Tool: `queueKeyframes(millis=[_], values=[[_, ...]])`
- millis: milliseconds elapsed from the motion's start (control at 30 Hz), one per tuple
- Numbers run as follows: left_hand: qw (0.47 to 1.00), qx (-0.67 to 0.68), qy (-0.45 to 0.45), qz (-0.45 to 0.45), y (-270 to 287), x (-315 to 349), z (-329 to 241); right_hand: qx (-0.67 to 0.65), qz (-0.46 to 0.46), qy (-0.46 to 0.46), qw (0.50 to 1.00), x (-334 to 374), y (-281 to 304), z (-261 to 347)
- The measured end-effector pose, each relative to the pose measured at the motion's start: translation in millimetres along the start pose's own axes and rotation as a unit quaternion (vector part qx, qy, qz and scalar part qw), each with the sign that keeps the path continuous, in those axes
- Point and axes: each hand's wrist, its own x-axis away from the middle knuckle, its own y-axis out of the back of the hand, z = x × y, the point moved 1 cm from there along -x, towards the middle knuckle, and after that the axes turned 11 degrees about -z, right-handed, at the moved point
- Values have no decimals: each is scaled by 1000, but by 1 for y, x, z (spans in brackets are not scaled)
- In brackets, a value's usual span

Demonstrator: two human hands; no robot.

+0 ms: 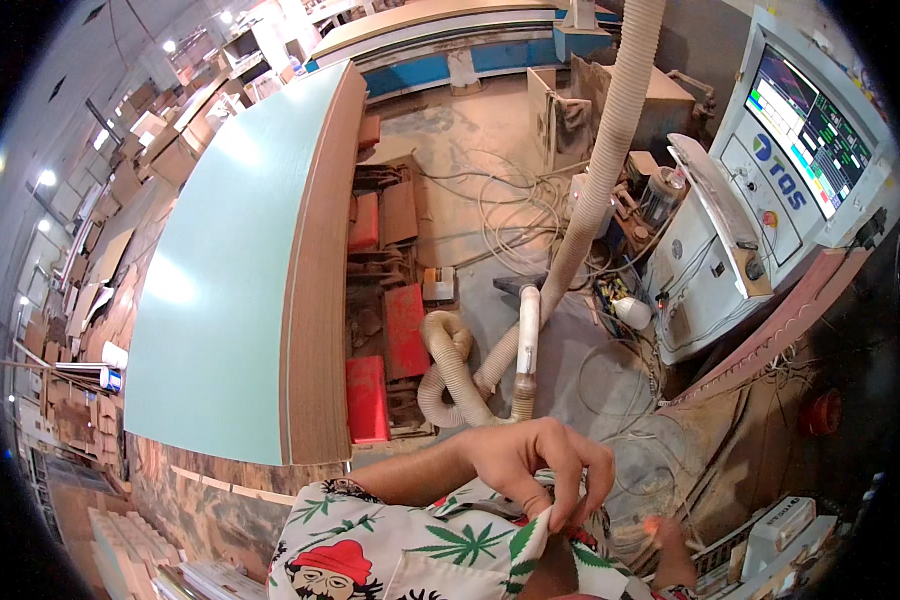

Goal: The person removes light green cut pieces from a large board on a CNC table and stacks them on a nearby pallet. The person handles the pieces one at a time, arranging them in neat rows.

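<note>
My left hand (545, 462) is bent in front of my chest. Its thumb and fingers pinch the front edge of my patterned shirt (450, 545), which is white with green leaves and a red-capped figure. Low at the right is my right hand (670, 545), beside the shirt; its fingers are small and blurred, and whether they hold anything is unclear. Beyond my left hand, a ribbed dust hose (450, 365) lies coiled on the floor. A pale pipe nozzle (528, 340) stands up next to it.
A tall stack of boards with a pale green top (220, 250) fills the left, beside red blocks (405, 330). A control cabinet with a lit screen (805, 130) stands at the right. Loose cables (515, 205) lie on the dusty floor. A long blue-sided machine (410, 75) spans the back.
</note>
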Motion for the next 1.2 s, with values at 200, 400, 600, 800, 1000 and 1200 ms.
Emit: queueKeyframes(millis=[200,400,600,800,1000,1200], values=[[999,-26,-16,-18,-4,2,-10,-119,-325,232,909,-24,102,166],[996,-60,-46,-38,-5,11,-16,67,-503,437,743,55,220,361],[993,-85,-65,-42,-3,19,-19,-81,-447,533,714,103,268,420],[991,-91,-86,-48,-3,17,-16,146,-505,549,651,121,304,430],[989,-101,-94,-54,-8,12,-13,203,-466,456,730,77,294,354],[987,-120,-90,-60,-10,14,-16,144,-321,336,874,9,206,203]])
